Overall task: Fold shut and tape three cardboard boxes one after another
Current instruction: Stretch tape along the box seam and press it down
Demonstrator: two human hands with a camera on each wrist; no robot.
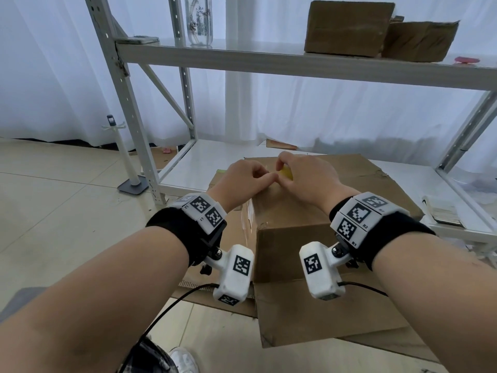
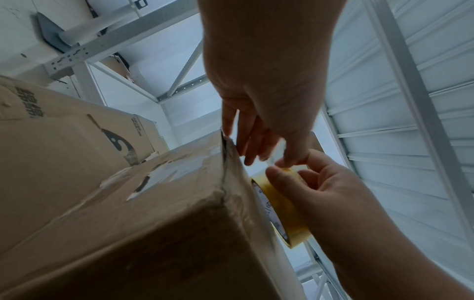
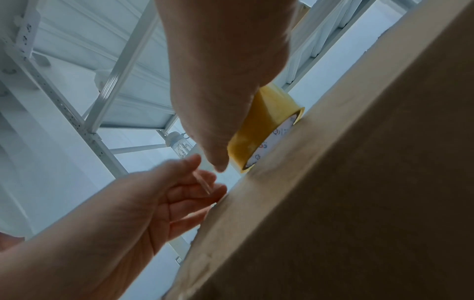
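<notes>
Right hand (image 1: 304,176) grips yellow tape roll (image 2: 282,205) on closed cardboard box (image 1: 293,219); left hand (image 1: 242,181) pinches its end; 2 boxes (image 1: 376,30) shelved above

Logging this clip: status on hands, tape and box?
Right hand grips tape roll on box top. Left hand pinching the tape's free end. Flaps folded shut. Nothing in the way.

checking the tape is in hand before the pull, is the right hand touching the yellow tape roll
Touching. The right wrist view shows the right hand wrapped over the yellow tape roll, its fingers against the roll's outer face, no gap, beside the cardboard box.
</notes>
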